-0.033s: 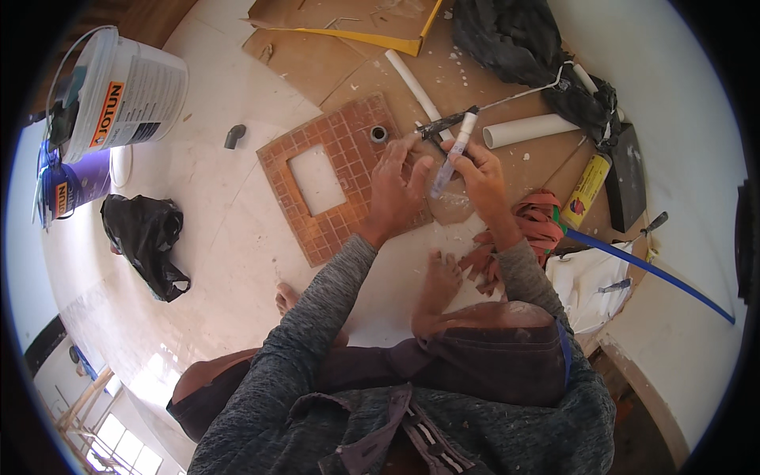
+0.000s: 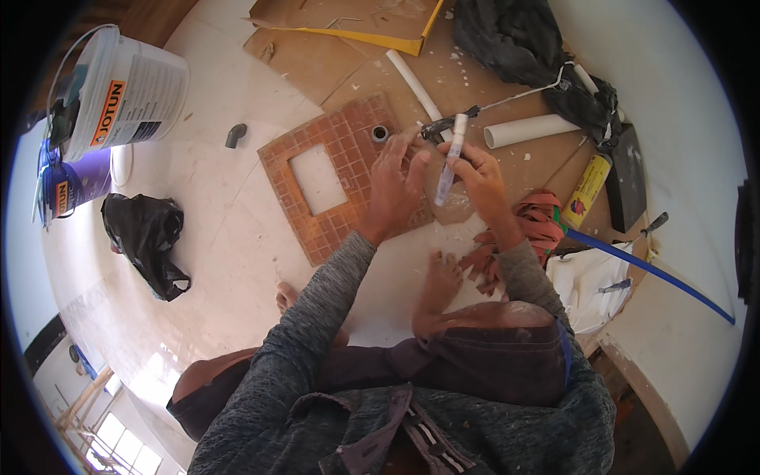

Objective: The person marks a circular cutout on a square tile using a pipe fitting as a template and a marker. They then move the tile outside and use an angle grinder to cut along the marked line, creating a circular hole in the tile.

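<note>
My right hand [image 2: 480,172] grips a slim tube [image 2: 453,157], white at the top and translucent lower down, angled over the brown board. My left hand [image 2: 393,184] is just left of it, fingers loosely bent and thumb apart, near a dark stick-like piece [image 2: 447,127] with pale cord running off it; whether its fingertips touch that piece I cannot tell. Behind lies a thin white pipe [image 2: 408,77]. A red grid-patterned panel [image 2: 285,182] with a square cut-out and a metal ring [image 2: 380,134] lies left of my hands.
Buckets [image 2: 146,91], a black bag [image 2: 141,237] and a dark elbow fitting [image 2: 236,134] are left. Black plastic [image 2: 514,39], a thick pipe [image 2: 522,131], yellow cylinder [image 2: 586,190], red straps [image 2: 538,210] and blue hose [image 2: 649,265] are right. A yellow-edged sheet [image 2: 348,24] lies behind.
The tube in my right hand has shifted slightly left and down and stands a little more upright. My left hand is almost unmoved.
</note>
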`<state>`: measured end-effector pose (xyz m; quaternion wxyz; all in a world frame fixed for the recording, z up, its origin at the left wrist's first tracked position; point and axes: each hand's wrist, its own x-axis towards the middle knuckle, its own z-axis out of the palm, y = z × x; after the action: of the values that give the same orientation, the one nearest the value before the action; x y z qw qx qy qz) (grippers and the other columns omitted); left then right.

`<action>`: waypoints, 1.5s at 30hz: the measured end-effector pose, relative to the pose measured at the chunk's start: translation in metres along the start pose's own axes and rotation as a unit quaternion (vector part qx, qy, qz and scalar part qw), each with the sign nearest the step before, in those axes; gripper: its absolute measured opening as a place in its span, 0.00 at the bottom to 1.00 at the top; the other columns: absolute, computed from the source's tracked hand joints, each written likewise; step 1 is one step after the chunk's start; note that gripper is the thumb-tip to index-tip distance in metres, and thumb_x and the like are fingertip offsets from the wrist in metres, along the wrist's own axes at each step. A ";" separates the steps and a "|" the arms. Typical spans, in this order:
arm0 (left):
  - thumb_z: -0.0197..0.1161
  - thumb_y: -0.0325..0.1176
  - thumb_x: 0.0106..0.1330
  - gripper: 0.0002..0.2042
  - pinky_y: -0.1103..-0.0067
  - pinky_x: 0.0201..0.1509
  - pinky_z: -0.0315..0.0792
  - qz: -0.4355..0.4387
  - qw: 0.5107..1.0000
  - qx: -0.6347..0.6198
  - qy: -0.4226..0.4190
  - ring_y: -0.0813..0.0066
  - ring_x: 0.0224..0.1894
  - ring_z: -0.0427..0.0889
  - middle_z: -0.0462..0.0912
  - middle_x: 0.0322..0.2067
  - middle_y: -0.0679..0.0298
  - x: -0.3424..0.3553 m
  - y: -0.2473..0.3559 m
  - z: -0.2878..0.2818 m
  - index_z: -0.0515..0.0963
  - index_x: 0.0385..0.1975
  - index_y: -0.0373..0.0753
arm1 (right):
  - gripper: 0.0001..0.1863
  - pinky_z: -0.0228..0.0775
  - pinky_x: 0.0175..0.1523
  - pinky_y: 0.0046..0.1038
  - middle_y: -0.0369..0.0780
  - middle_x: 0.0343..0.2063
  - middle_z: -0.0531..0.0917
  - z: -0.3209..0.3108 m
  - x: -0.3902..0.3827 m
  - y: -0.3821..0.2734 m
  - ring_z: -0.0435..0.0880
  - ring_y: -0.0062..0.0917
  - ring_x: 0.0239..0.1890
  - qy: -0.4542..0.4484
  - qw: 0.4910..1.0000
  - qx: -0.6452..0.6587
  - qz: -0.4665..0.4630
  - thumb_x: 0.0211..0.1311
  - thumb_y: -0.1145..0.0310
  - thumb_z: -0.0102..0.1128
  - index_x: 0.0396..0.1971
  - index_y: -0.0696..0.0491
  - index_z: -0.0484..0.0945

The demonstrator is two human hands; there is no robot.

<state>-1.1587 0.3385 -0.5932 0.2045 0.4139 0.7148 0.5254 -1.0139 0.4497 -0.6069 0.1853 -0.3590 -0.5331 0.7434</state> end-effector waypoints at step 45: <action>0.74 0.41 0.64 0.14 0.75 0.37 0.75 -0.181 0.967 0.156 -0.094 0.78 0.29 0.81 0.87 0.26 0.64 0.051 -0.081 -0.057 0.88 0.43 0.39 | 0.10 0.81 0.43 0.41 0.44 0.37 0.84 0.057 0.032 0.059 0.88 0.43 0.37 0.104 0.882 -0.433 -0.152 0.64 0.65 0.67 0.40 0.54 0.85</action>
<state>-1.2600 0.3382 -0.6397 0.2951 0.3520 0.8283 0.3207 -1.0708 0.4116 -0.6625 0.1766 -0.3931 -0.8277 0.3594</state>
